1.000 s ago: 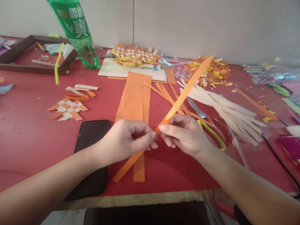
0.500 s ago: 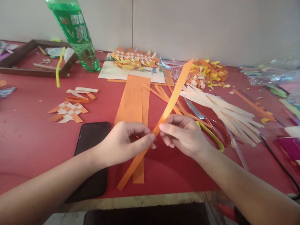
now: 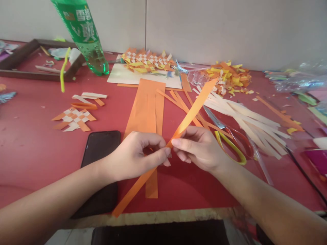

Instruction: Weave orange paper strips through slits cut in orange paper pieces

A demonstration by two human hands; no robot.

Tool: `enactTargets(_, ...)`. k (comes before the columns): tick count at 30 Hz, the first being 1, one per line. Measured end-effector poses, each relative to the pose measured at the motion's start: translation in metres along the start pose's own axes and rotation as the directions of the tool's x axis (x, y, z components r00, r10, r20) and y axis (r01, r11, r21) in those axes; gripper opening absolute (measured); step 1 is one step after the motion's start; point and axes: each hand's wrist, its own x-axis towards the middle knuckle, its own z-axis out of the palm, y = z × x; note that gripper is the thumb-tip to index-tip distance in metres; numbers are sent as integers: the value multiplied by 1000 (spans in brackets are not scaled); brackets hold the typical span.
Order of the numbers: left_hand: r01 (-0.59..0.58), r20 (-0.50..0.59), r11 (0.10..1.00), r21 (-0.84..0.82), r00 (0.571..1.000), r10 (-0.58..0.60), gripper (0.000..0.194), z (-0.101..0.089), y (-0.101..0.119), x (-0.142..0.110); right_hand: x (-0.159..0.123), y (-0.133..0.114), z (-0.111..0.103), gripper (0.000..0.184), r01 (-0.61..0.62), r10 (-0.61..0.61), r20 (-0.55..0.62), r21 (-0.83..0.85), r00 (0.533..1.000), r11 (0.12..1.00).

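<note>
An orange paper strip (image 3: 196, 105) runs diagonally between my two hands, its upper end toward the back right and its lower end near the table's front edge. My left hand (image 3: 143, 153) pinches it near the middle between thumb and fingers. Close beside it, my right hand (image 3: 195, 144) pinches the same strip a little higher up. Beneath and behind the hands lie wider orange paper sheets (image 3: 143, 105), partly hidden by my left hand. A black phone (image 3: 100, 149) lies under my left forearm.
Scissors (image 3: 236, 146) and white paper strips (image 3: 255, 119) lie to the right. A woven paper fish (image 3: 76, 117) is at left. Farther back stand a green bottle (image 3: 81, 37), a dark frame (image 3: 28, 75), a woven pile (image 3: 146, 61) and paper scraps (image 3: 230, 76).
The held strip has tilted flatter, its upper end lower and farther right, its lower end farther left and nearer the table edge. Both hands keep their pinch, the right slightly lower left.
</note>
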Motion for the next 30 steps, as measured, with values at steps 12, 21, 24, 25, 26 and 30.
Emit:
enactTargets(12,8,-6,999,-32,1000,-8,26,-1,-1,0,2,-6,-1,25,1,-2,-34,-25,999,1000)
enactTargets(21,-8,45,996,-86,999,11,29,1,-1,1,1,-2,0,23,-13,15,74,-25,997,1000)
enactTargets(24,-17,49,998,-52,999,20,28,0,-1,1,1,-4,2,25,-40,40,26,2,999,999)
enactTargets(25,-21,44,999,-27,999,23,28,0,-1,1,1,-5,3,25,-42,42,14,3,999,999)
enactTargets(26,-24,41,1000,-1,999,24,28,0,-1,1,1,-5,3,26,-41,41,7,-1,999,999)
enactTargets(30,-31,42,999,44,999,29,29,-1,-1,0,1,-5,2,24,-24,24,13,-14,1000,1000)
